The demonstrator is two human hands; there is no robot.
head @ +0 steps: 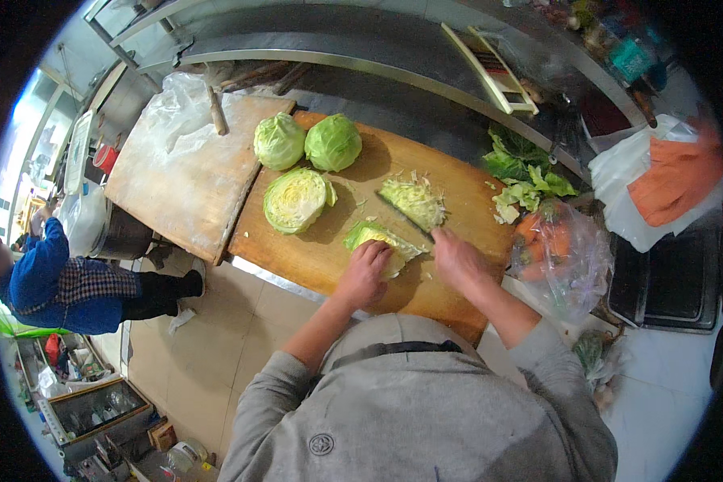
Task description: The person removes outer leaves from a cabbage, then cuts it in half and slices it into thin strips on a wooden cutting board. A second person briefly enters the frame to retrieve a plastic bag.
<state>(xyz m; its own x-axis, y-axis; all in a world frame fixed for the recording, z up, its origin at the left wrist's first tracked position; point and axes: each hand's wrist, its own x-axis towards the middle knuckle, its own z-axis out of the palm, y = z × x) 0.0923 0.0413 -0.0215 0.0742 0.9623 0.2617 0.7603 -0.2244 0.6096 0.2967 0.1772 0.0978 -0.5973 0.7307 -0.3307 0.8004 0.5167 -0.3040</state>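
Observation:
On a wooden cutting board, my left hand presses down on a cut piece of green cabbage. My right hand grips the handle of a kitchen knife, whose dark blade points up and to the left. Along the blade's far side lies a heap of shredded cabbage. A halved cabbage rests to the left, its cut face up. Two whole cabbages, one pale and one greener, stand behind it, close together.
A floured wooden board with a rolling pin and plastic film adjoins on the left. Loose cabbage leaves and a plastic bag of carrots lie at right. A mandoline slicer sits on the shelf. Another person stands far left.

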